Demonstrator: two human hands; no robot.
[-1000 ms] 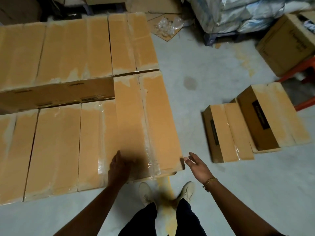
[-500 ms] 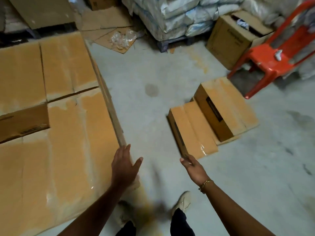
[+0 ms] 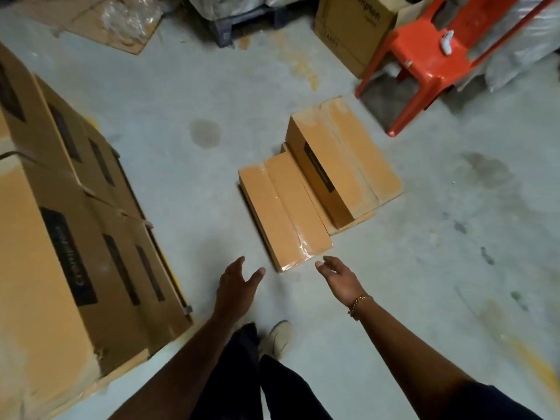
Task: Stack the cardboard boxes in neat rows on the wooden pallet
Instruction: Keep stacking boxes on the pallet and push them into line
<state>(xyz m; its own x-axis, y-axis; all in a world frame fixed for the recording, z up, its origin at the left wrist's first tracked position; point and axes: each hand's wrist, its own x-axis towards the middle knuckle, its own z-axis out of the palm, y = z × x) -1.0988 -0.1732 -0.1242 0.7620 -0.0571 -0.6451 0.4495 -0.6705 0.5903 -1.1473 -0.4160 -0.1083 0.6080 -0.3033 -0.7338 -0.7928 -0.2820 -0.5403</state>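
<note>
Three long taped cardboard boxes lie on the concrete floor ahead of me. The nearest box [image 3: 283, 212] lies flat, and a second one [image 3: 342, 165] sits on top of a third just behind it. My left hand [image 3: 238, 283] and my right hand [image 3: 341, 275] are both stretched out with relaxed fingers, empty, a short way in front of the near box's closest end, one to either side. At the left stands the stack of boxes [image 3: 60, 237], with its side faces showing dark labels. The pallet beneath is hidden.
A red plastic chair [image 3: 424, 56] stands at the back right beside an open carton [image 3: 351, 28]. A dark pallet [image 3: 242, 25] with wrapped sacks sits at the back. Flattened cardboard [image 3: 100, 22] lies at the back left. My foot [image 3: 277, 338] is below my hands.
I have turned right, away from the stack. My left hand has come off the stacked box, and both hands now reach toward the boxes on the floor.
</note>
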